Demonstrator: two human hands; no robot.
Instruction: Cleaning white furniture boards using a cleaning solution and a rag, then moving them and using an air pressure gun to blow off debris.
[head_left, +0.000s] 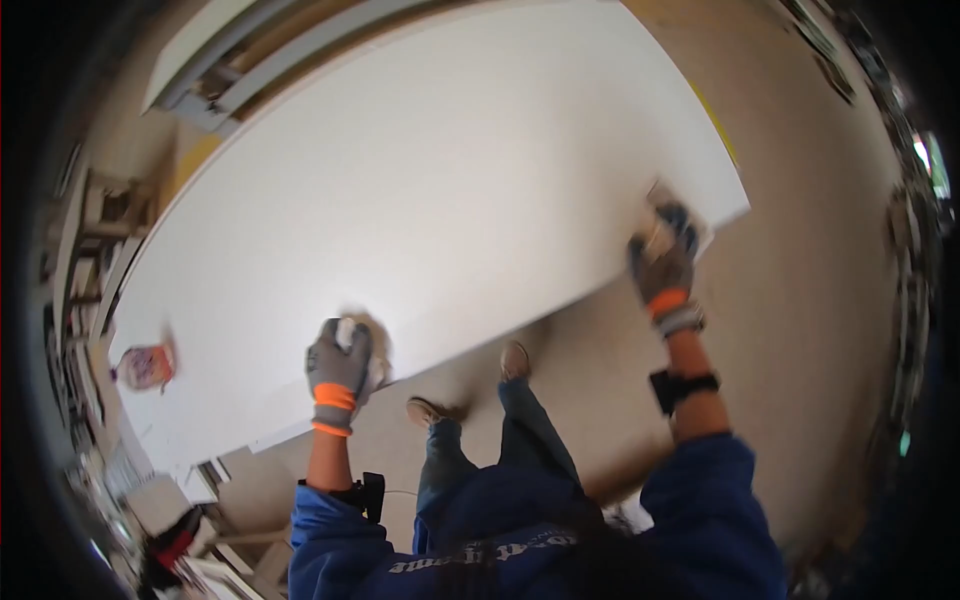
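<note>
- Currently, our gloved left hand [340, 362] has its fingers curled over a pale wad [346, 332] that shows between them, near the close edge of the white board [450, 190].
- Our right hand [664, 258] clasps a beige piece [659, 238] between thumb and fingers, near the board's right corner; blur hides its kind.
- A pinkish container [147, 367] sits well left of our grip.
</note>
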